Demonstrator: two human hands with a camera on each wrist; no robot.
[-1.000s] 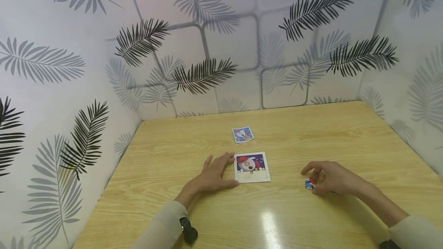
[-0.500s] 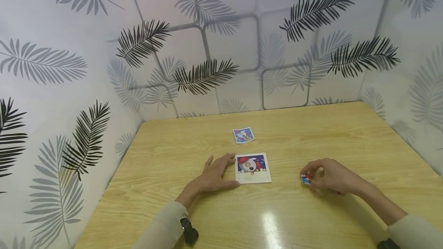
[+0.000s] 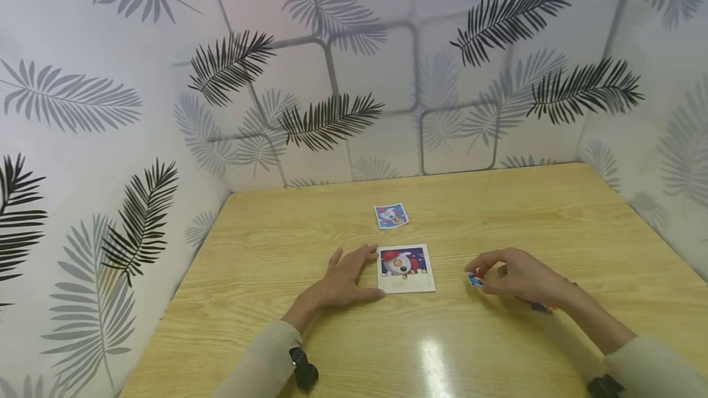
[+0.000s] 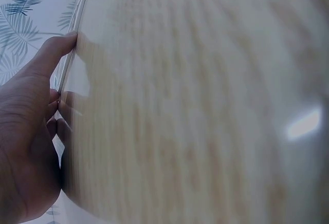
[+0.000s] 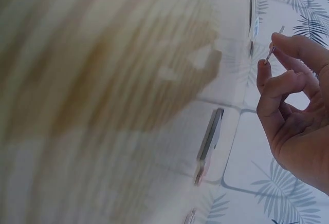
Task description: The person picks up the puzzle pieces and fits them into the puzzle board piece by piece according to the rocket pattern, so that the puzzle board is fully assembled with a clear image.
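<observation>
In the head view, a small white-framed jigsaw puzzle [image 3: 406, 286] lies flat on the table, its upper part filled with a cartoon white dog in a red hat. The bottom of the frame shows pale and bare. My left hand [image 3: 344, 281] rests at its left side, index finger at the upper corner and thumb at the lower one. To the right, my right hand [image 3: 522, 276] pinches a small blue and red puzzle piece [image 3: 474, 279] between thumb and fingertips. The right wrist view shows that piece edge-on, raised off the table, in the right hand [image 5: 298, 90].
A small picture card [image 3: 391, 217] with a similar dog lies behind the puzzle. More puzzle pieces [image 3: 541, 307] lie under the right wrist, partly hidden. The wooden table [image 3: 310, 220] meets a leaf-patterned wall [image 3: 387, 78] at its back and sides.
My right hand has lifted the puzzle piece and moved left towards the puzzle, uncovering other pieces beneath the wrist. The left hand stays in place.
</observation>
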